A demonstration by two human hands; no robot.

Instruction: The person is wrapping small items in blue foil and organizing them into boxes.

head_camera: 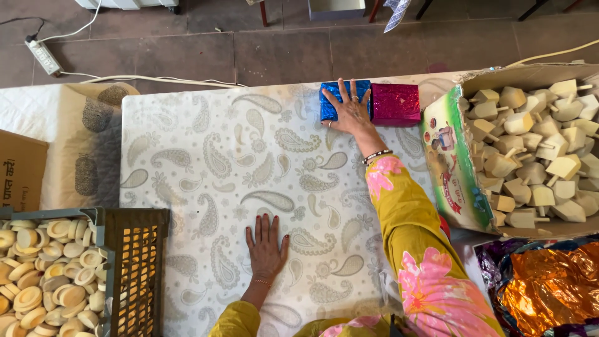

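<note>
- The right hand [350, 111] lay flat, fingers spread, on top of a blue box [342, 100] at the far edge of the table [206, 187]; it pressed down on the box and gripped nothing.
- The blue box was wrapped in shiny, crinkled foil and looked like a small rectangular block, though the hand hid much of its top.
- Just to the right of that hand, touching the blue box side by side, sat a pink box [395, 104] in the same glittery foil.
- The left hand [266, 248] rested palm down on the paisley cloth, open and empty, well apart from both boxes.
- Further right of the right hand stood a carton [450, 162] heaped with pale wooden tops [536, 156].
- Left of the left hand, a crate [134, 262] held pale round discs [43, 274].
- Crumpled orange foil [549, 287] lay near the right elbow.
</note>
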